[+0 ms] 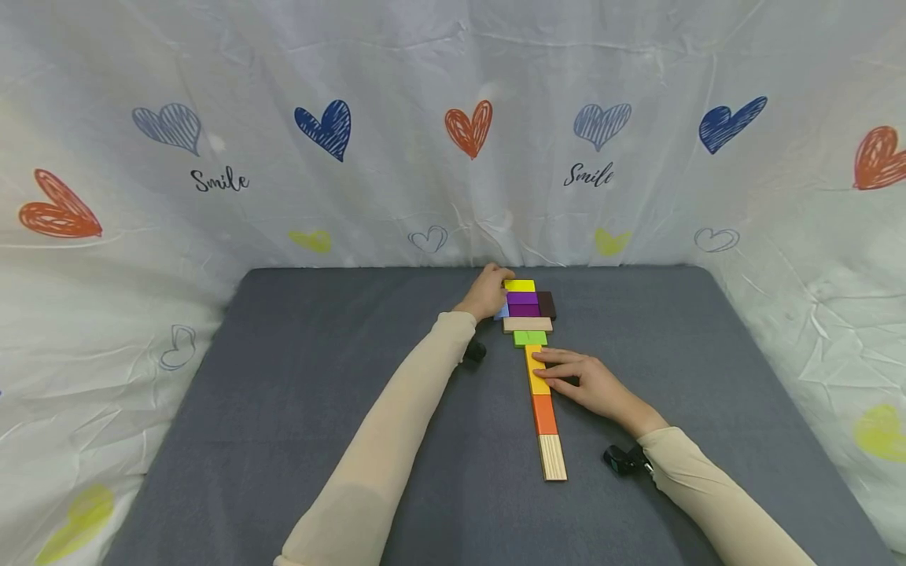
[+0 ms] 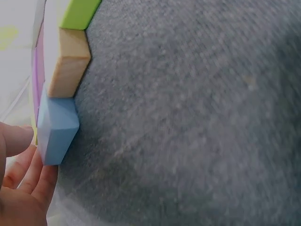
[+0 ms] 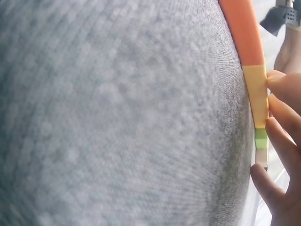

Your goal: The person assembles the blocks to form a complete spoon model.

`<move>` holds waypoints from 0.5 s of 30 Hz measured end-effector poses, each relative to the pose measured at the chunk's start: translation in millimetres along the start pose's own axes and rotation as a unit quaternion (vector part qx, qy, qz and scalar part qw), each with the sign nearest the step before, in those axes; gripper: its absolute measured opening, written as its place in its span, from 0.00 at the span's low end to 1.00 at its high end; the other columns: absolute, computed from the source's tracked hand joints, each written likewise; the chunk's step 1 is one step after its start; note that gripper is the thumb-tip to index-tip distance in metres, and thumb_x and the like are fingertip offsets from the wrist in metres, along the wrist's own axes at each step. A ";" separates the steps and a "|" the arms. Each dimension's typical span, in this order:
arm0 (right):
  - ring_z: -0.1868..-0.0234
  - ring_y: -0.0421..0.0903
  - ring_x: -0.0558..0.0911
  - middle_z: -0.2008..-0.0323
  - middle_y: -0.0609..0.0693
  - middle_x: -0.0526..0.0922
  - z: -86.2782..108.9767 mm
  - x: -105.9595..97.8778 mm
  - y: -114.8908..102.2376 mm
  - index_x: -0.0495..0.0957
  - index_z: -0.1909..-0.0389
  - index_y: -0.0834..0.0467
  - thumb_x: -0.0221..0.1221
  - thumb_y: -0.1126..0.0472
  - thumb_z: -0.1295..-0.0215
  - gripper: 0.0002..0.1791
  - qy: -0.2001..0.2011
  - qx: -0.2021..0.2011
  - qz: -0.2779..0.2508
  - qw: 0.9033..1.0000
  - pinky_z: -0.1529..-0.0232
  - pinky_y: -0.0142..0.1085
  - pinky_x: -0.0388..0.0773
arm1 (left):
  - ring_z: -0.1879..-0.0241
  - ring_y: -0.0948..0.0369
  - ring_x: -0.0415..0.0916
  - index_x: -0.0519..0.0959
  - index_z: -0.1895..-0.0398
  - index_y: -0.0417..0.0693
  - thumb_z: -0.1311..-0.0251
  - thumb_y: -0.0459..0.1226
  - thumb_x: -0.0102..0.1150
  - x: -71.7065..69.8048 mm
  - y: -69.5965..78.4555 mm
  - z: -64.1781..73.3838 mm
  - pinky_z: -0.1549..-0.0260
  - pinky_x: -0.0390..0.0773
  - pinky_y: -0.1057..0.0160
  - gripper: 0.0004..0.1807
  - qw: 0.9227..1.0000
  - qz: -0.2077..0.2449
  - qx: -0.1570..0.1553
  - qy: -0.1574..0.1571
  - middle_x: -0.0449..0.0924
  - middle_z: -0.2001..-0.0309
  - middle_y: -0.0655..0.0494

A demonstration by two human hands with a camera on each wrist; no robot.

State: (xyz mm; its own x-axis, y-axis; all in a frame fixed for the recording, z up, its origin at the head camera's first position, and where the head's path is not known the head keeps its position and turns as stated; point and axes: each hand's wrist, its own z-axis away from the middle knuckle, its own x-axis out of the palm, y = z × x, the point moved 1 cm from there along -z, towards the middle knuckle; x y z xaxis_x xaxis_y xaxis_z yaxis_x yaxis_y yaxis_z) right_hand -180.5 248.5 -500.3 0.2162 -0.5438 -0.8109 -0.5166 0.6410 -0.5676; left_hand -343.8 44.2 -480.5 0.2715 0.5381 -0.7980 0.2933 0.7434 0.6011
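A row of flat coloured blocks lies on the grey cloth. My left hand is at its far end, fingers against the light blue block and by the left end of the yellow block. Purple blocks lie between the light blue block and a dark brown block. Nearer come a pale wooden block, green blocks and an amber-yellow strip. My right hand touches that strip's right side with extended fingertips. An orange block and a striped wooden block continue the line.
A grey cloth covers the table around the blocks. Behind its far edge hangs a white curtain printed with hearts. A black wrist camera is strapped at my right sleeve, and another sits by the left.
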 end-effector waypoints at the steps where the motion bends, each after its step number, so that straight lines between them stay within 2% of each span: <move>1: 0.30 0.52 0.72 0.35 0.45 0.78 0.0 0.0 -0.3 0.84 0.46 0.48 0.64 0.61 0.35 0.17 0.000 0.001 0.000 1.000 0.33 0.54 0.69 | 0.43 0.55 0.75 0.70 0.31 0.46 0.26 0.30 0.43 -1.8 -1.0 1.0 0.40 0.75 0.61 0.22 1.000 0.007 0.003 -0.001 0.67 0.36 0.47; 5: 0.30 0.52 0.72 0.35 0.45 0.78 -0.5 -0.2 -1.2 0.84 0.46 0.48 0.64 0.61 0.35 0.17 -0.004 0.002 0.004 1.000 0.33 0.53 0.69 | 0.43 0.54 0.76 0.69 0.31 0.45 0.26 0.30 0.44 -12.1 -5.7 5.6 0.43 0.78 0.60 0.22 1.000 0.022 0.020 0.000 0.67 0.36 0.46; 9: 0.31 0.52 0.73 0.36 0.46 0.78 -1.7 -1.8 -2.6 0.84 0.45 0.48 0.64 0.60 0.35 0.17 -0.011 -0.006 0.017 1.000 0.33 0.53 0.70 | 0.42 0.54 0.76 0.70 0.31 0.45 0.27 0.31 0.47 -25.9 -12.2 13.3 0.43 0.78 0.59 0.22 0.999 0.011 0.043 0.009 0.68 0.35 0.47; 15: 0.34 0.52 0.77 0.38 0.48 0.80 -5.2 -5.8 -6.1 0.85 0.47 0.49 0.66 0.59 0.36 0.16 -0.010 -0.029 0.054 0.998 0.35 0.54 0.73 | 0.41 0.54 0.76 0.69 0.32 0.46 0.28 0.33 0.51 -51.1 -22.4 37.2 0.40 0.77 0.58 0.23 0.996 0.006 0.087 0.004 0.69 0.35 0.47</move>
State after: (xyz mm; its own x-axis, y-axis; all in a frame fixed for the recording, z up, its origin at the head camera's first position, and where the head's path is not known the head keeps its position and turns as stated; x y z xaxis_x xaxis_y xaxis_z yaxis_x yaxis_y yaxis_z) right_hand -183.0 244.9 -491.4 0.1735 -0.4625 -0.8695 -0.5848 0.6620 -0.4688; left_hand -330.1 -14.7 -451.6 0.2680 0.5501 -0.7909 0.4446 0.6577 0.6081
